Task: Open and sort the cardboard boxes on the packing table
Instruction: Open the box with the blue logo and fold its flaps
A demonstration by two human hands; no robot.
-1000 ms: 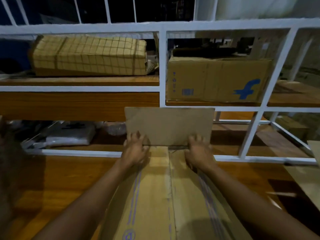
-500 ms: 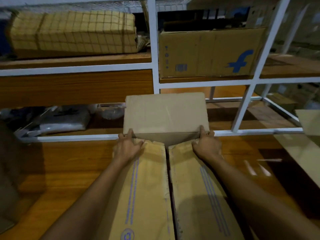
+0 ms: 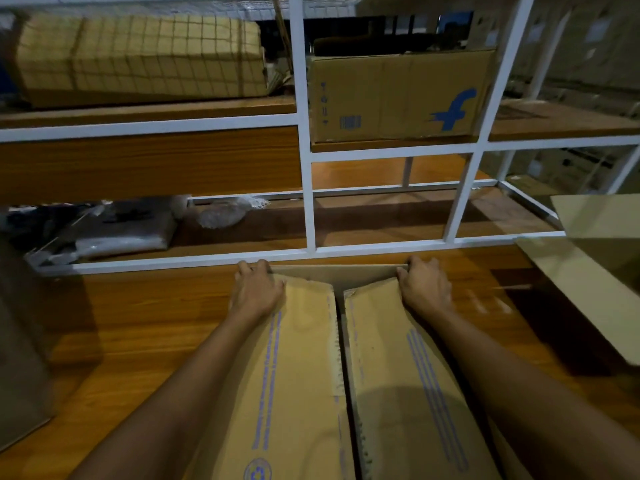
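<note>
1. Cardboard box [image 3: 301, 375] lies at six o'clock on the wooden table [image 3: 138, 323], top flaps shut.
2. Left hand [image 3: 258, 292] grips its eleven o'clock corner, fingers curled.
3. Right hand [image 3: 424, 289] likewise, one o'clock corner.

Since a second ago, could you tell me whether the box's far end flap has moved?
Yes. The end flap has folded down: it covered the white shelf rail, now lies below it.

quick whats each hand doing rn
Left hand: grips the far left corner of the cardboard box.
Right hand: grips its far right corner.
</note>
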